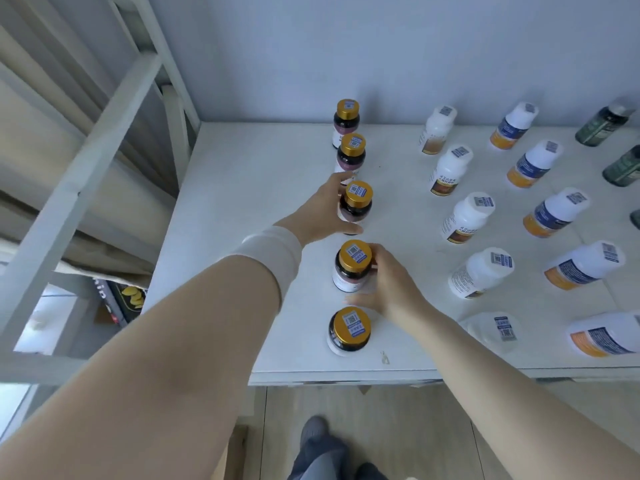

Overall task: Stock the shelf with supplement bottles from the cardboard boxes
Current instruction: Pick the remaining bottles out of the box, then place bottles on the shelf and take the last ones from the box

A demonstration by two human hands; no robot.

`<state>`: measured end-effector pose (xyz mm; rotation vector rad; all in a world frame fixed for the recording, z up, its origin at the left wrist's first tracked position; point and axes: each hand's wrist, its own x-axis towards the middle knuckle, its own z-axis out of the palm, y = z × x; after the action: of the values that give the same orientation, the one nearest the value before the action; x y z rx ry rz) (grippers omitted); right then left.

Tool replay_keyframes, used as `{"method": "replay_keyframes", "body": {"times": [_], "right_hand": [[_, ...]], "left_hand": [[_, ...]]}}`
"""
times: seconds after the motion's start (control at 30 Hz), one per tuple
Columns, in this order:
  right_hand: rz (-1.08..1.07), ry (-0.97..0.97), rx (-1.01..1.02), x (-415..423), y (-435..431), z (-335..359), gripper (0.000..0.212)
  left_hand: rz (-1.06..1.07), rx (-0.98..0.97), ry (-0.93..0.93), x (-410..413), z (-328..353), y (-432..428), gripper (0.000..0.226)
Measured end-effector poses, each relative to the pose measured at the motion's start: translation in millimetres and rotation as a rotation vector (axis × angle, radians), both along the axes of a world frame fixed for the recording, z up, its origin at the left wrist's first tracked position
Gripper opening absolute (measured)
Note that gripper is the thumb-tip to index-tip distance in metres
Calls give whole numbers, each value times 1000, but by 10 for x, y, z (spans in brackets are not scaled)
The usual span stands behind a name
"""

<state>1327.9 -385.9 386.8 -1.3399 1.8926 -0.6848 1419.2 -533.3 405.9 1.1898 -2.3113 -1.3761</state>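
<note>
Middle bottle (356, 209) fills left hand (320, 213), nearer bottle (350, 270) (loosely) right hand (391, 289).

On the gold cap (343, 262) of each dark bottle (346, 279), 5 in a row, a blue-and-white sticker (356, 254) with a QR code; print beside the code too small to read. Same kind of sticker on the lids of the white bottles (465, 220) and of the blue-and-orange bottles (547, 216). On the front label of the 2nd white bottle from the back, 2 lines of dark Chinese characters above a brown picture, too blurred to make out. Fine white print on the blue label bands, unreadable. On the black box (116, 299) at lower left, large white letters, cut off, perhaps "tin". No brand or number legible anywhere.
</note>
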Motion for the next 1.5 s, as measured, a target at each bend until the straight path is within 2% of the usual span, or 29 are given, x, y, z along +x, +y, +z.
{"method": "replay_keyframes", "body": {"times": [0.07,0.1,0.2,0.27,0.43,0.67,0.77,0.9,1.07,1.13,1.33,1.5], "right_hand": [[30,92,2,-39,61,71,95],[22,127,-24,-62,100,151,98],[52,276,-153,-154,183,513,90],[107,393,-229,-184,191,812,80],[297,598,-310,260,224,1286,74],[699,674,-305,1832,769,1146,69],[839,727,-328,2541,1002,996,67],[1028,779,-308,3450,1301,717,73],[1220,803,-220,4674,1683,102,72],[1260,803,-134,5056,1860,-245,69],[1365,869,95,5567,2232,-1472,59],[1445,927,250,5543,2299,-2106,59]], "left_hand": [[-5,-74,-103,149,164,11,91],[-1,-144,-160,248,271,31,87],[41,-430,-355,614,643,176,76],[111,-547,-462,875,884,371,72],[344,-539,-625,1520,1124,1172,70],[632,-375,-794,2813,926,2609,71],[805,-223,-848,3437,728,3155,69],[980,-28,-808,4164,392,3850,62],[1153,228,-732,5006,-335,4523,74],[1222,339,-673,5254,-680,4743,71],[1244,648,-533,5574,-1836,5134,53],[1145,833,-489,5470,-2468,5211,72]]}}
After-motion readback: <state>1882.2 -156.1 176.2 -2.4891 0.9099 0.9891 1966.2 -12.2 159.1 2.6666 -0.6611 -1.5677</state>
